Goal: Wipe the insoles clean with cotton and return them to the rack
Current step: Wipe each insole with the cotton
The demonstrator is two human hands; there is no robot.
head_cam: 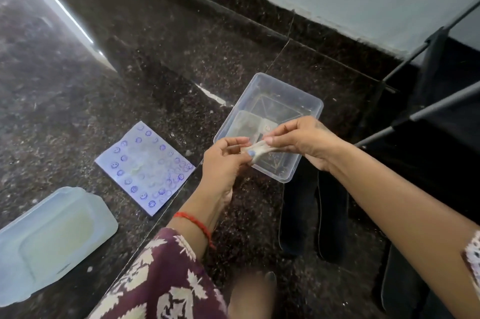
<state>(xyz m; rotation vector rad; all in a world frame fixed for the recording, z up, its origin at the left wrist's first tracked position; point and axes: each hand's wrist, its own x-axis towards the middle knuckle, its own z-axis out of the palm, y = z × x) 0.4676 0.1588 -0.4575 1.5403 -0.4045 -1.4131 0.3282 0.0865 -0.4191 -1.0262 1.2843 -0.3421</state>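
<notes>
Dark speckled floor is lying under both hands, left hand (223,160) and right hand (301,140) pinching and stretching one cotton wad (255,150), which is risking tearing and dropping into the clear container (283,85) just beneath.

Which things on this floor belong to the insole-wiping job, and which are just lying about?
Job:
cotton, pulled between left hand and right hand
dark insoles
rack
clear container

Lying about:
container lid
smiley-printed sheet
</notes>
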